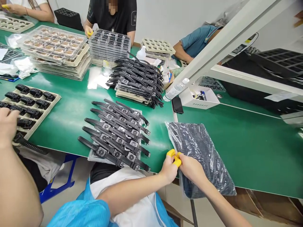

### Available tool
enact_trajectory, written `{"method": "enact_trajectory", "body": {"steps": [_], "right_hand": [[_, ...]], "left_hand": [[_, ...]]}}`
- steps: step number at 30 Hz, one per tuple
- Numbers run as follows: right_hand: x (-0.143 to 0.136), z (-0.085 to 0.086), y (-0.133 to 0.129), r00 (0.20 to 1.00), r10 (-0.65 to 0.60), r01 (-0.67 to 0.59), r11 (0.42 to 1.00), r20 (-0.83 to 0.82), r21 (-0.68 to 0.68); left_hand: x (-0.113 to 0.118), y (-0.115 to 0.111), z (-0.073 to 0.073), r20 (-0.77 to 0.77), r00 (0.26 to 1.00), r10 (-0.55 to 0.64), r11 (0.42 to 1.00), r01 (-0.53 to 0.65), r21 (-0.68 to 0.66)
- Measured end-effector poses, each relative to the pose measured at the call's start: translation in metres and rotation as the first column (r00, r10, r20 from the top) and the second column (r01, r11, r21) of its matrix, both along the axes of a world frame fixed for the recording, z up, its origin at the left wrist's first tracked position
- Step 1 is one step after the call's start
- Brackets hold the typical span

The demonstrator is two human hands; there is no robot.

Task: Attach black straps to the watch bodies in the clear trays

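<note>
Clear plastic bag [205, 154], dark contents, on green tabletop [258, 148] at four o'clock. Left hand [169, 169] and right hand [191, 168], yellow finger covers [170, 153]: grip pinches bag's nine-o'clock edge. Black-strapped watches [118, 140]: eight o'clock.

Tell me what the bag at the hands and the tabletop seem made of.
Bag: likely thin plastic film, clear and glossy, since crinkled highlights run across it. Tabletop: smooth green surface with soft reflections, perhaps rubber or laminate; the look leaves that open.
</note>
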State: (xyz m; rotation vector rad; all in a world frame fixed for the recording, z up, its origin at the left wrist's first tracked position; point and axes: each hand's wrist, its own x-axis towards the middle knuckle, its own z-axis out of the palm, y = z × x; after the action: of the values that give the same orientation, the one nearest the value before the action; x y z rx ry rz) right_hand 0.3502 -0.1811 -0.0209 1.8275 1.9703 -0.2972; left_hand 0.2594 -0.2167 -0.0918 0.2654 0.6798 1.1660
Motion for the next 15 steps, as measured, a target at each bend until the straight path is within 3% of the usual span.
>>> {"method": "enact_trajectory", "body": {"steps": [2, 5, 9, 13, 15], "right_hand": [[0.003, -0.001, 0.005, 0.999, -0.003, 0.003, 1.000, -0.045, 0.011], [0.015, -0.004, 0.011, 0.969, -0.007, 0.012, 1.000, -0.247, 0.019], [0.037, -0.010, 0.008, 0.840, -0.049, 0.087, 0.995, -0.541, 0.046], [0.064, -0.006, 0.004, 0.808, -0.116, 0.213, 0.972, -0.578, 0.103], [0.076, -0.003, 0.008, 0.796, -0.137, 0.225, 0.971, -0.589, 0.078]], "left_hand": [[0.002, -0.001, 0.000, -0.055, 0.998, -0.011, 1.000, 0.010, -0.017], [0.004, -0.002, 0.001, -0.166, 0.985, -0.039, 0.999, 0.035, -0.027], [0.010, 0.001, 0.005, -0.390, 0.919, -0.054, 0.998, 0.060, 0.002], [0.021, 0.017, 0.007, -0.582, 0.804, -0.122, 0.991, 0.136, -0.020], [0.028, 0.028, 0.003, -0.594, 0.788, -0.162, 0.983, 0.179, -0.030]]}}
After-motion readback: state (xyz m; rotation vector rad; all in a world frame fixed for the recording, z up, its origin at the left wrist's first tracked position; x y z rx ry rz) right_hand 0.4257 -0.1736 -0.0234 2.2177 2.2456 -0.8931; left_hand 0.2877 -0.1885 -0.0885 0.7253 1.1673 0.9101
